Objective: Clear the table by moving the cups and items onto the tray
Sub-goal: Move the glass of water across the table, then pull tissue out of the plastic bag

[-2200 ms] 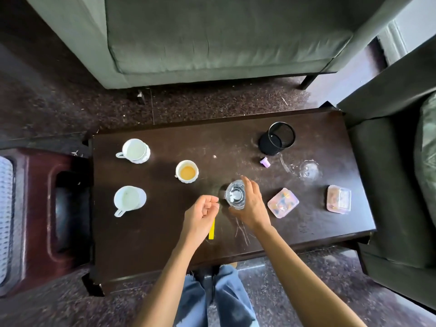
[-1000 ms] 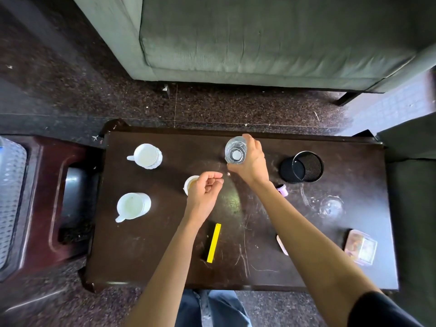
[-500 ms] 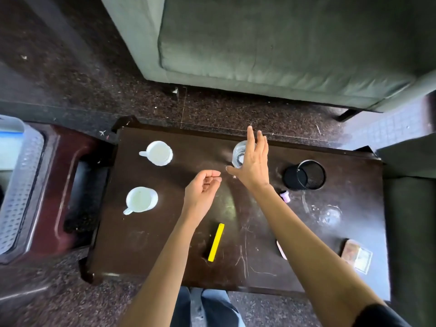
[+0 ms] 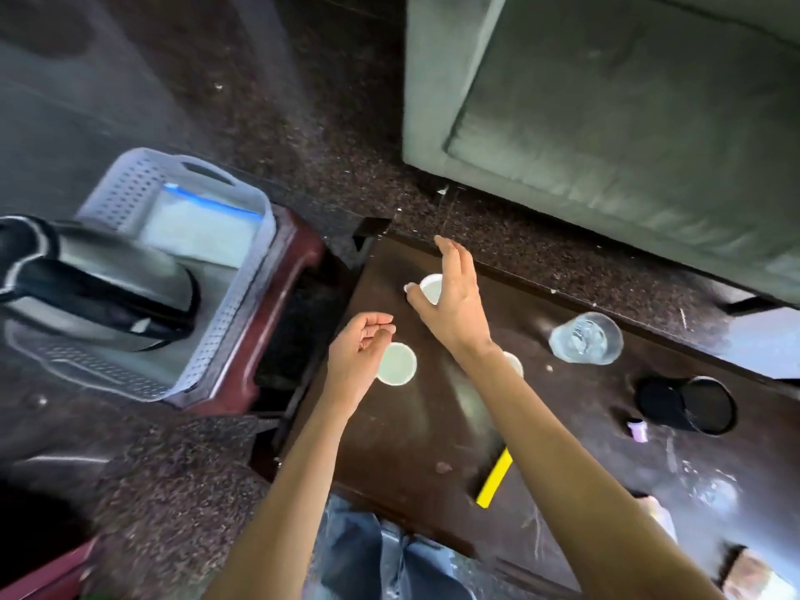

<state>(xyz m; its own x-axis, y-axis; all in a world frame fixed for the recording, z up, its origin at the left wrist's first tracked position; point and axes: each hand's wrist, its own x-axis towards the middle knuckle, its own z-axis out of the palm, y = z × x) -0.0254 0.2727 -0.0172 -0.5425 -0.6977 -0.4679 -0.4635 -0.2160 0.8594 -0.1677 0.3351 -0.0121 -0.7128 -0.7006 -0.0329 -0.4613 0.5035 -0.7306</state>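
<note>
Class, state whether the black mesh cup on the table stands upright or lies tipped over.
Tipped over. The black mesh cup lies on its side on the table, its round open mouth facing sideways.

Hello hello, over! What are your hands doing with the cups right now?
Right hand open, reaching over far white cup, not gripping. Left hand loosely curled, empty, beside near white cup. Glass standing on table. Tray left, nothing blocking.

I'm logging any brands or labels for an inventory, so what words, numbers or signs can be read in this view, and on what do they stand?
None can be read.
White cups: plain, no print.
Clear plastic cup: no marking visible.
Yellow flat strip: no text visible.
Small packets at the dark wooden table's right edge: too blurred to tell.
Pale perforated plastic tray and the steel kettle in it: motion-blurred, no label shows.
</note>
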